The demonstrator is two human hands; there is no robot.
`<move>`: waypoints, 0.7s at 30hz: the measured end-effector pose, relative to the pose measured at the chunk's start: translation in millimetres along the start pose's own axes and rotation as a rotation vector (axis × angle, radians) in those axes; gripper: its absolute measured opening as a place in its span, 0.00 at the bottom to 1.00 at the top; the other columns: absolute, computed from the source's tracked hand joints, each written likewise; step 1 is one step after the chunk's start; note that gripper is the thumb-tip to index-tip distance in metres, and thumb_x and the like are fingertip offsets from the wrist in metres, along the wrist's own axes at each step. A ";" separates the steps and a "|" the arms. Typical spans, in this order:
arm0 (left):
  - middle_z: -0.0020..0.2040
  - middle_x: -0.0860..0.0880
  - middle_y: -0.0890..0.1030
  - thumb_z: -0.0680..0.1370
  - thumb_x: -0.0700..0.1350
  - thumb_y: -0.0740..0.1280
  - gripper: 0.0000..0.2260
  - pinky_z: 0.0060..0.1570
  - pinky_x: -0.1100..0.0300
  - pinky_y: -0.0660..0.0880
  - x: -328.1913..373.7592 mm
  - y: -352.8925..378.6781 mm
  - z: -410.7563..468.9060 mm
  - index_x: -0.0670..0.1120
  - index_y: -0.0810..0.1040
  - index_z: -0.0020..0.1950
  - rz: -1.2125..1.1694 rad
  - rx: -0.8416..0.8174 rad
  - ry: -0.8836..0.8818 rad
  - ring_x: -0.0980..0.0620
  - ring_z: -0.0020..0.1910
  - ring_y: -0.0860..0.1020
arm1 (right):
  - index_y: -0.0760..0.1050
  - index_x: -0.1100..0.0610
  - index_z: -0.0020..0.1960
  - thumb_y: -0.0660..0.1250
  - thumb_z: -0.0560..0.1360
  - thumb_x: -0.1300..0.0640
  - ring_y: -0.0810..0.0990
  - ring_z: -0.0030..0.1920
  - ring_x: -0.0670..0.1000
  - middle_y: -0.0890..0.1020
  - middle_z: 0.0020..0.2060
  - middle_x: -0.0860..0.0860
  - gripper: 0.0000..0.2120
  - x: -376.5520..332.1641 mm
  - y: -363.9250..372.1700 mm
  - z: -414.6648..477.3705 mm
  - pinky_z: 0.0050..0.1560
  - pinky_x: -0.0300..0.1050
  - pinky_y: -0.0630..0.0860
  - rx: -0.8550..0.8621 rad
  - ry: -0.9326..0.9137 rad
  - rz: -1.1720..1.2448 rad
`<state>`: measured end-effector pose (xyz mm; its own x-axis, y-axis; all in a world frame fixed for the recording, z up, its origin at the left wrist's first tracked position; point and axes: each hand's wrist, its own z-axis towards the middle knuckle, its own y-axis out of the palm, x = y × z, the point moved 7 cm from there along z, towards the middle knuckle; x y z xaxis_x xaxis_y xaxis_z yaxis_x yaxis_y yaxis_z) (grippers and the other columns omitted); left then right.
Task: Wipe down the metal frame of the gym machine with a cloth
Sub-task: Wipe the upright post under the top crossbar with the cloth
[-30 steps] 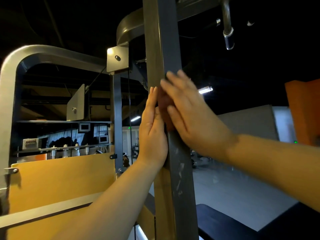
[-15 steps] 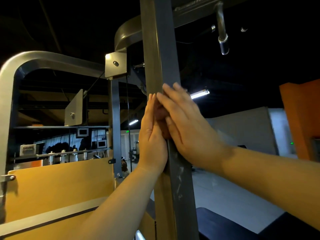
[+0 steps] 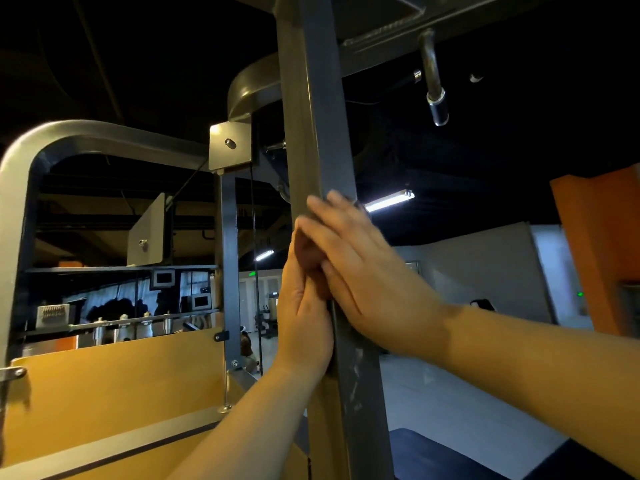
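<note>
Head view.
- Metal frame [image 3: 317, 126]: dark grey upright post, centre, scuffed low down.
- Cloth [image 3: 310, 259]: reddish-brown, mostly hidden, pressed against the post between both palms.
- Left hand [image 3: 304, 320]: fingers straight, flat on the post's left face.
- Right hand [image 3: 369, 275]: fingers straight, laid over the cloth and the post's front edge.
- Yellow panel [image 3: 117, 393]: lower left.
- Hanging handle [image 3: 434, 88]: upper right.

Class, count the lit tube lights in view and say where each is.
2. One tube light glows just right of the upright post, above the right hand; a smaller light shows left of the post, near the left hand. More may hide behind the post.
</note>
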<state>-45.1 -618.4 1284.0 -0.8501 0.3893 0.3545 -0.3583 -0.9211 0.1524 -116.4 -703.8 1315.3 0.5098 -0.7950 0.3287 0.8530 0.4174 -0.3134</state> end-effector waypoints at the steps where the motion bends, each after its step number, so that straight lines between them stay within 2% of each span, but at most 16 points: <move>1: 0.73 0.49 0.77 0.82 0.49 0.60 0.23 0.77 0.44 0.67 -1.9 -1.1 -1.8 0.51 0.69 0.78 -0.006 0.005 -0.009 0.51 0.74 0.73 | 0.59 0.56 0.81 0.53 0.86 0.54 0.46 0.83 0.50 0.57 0.82 0.53 0.24 1.1 0.5 -4.9 0.82 0.52 0.47 -0.024 -0.041 -0.008; 4: 0.75 0.50 0.75 0.84 0.49 0.58 0.23 0.77 0.42 0.66 -4.5 -2.4 -3.7 0.52 0.67 0.80 0.024 0.000 0.002 0.51 0.76 0.72 | 0.60 0.55 0.81 0.54 0.86 0.52 0.47 0.83 0.48 0.58 0.82 0.51 0.24 12.1 -7.4 3.9 0.82 0.47 0.47 -0.059 -0.090 -0.019; 8: 0.78 0.58 0.70 0.84 0.51 0.56 0.24 0.79 0.47 0.64 -4.2 -2.4 -4.9 0.56 0.64 0.81 0.108 0.015 0.013 0.59 0.78 0.67 | 0.59 0.54 0.81 0.56 0.86 0.54 0.45 0.82 0.47 0.56 0.82 0.49 0.24 22.8 -17.0 33.8 0.82 0.50 0.47 0.024 0.043 0.100; 10: 0.77 0.61 0.72 0.86 0.53 0.58 0.21 0.78 0.50 0.67 -2.2 -2.0 -6.0 0.57 0.65 0.80 0.094 0.021 0.019 0.61 0.76 0.68 | 0.57 0.54 0.82 0.56 0.86 0.53 0.43 0.82 0.47 0.54 0.82 0.49 0.25 20.8 -14.0 37.3 0.82 0.51 0.45 0.050 0.093 0.134; 12: 0.71 0.63 0.77 0.85 0.53 0.59 0.19 0.73 0.53 0.72 0.5 0.3 -8.4 0.59 0.69 0.77 0.053 0.022 -0.002 0.61 0.73 0.73 | 0.54 0.53 0.83 0.56 0.85 0.49 0.40 0.82 0.48 0.51 0.83 0.49 0.28 13.0 -6.6 27.4 0.81 0.50 0.41 0.020 0.080 0.093; 16: 0.60 0.56 0.85 0.83 0.50 0.64 0.14 0.56 0.60 0.80 0.0 -1.3 -10.2 0.58 0.75 0.68 0.022 0.073 -0.054 0.55 0.62 0.82 | 0.55 0.52 0.82 0.51 0.85 0.44 0.42 0.83 0.49 0.54 0.82 0.51 0.27 3.2 -0.5 9.1 0.80 0.47 0.38 -0.123 -0.200 -0.099; 19: 0.61 0.55 0.80 0.86 0.51 0.60 0.11 0.59 0.57 0.78 17.3 -2.5 0.6 0.61 0.76 0.66 0.234 0.121 0.068 0.55 0.62 0.79 | 0.54 0.50 0.83 0.51 0.85 0.43 0.42 0.82 0.46 0.53 0.83 0.48 0.28 23.2 -12.6 34.0 0.79 0.45 0.38 -0.154 -0.205 -0.063; 21: 0.58 0.58 0.75 0.87 0.50 0.57 0.11 0.60 0.65 0.74 32.4 -1.1 20.5 0.62 0.75 0.64 0.393 0.156 0.137 0.62 0.59 0.76 | 0.55 0.50 0.83 0.53 0.85 0.45 0.42 0.82 0.46 0.53 0.82 0.47 0.27 38.8 -26.7 61.5 0.79 0.45 0.40 -0.063 -0.102 0.030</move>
<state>-64.3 -604.7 1314.2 -0.9571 -0.0040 0.2898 0.0559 -0.9837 0.1711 -112.5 -718.7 1391.1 0.5464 -0.7323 0.4064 0.8301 0.4090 -0.3790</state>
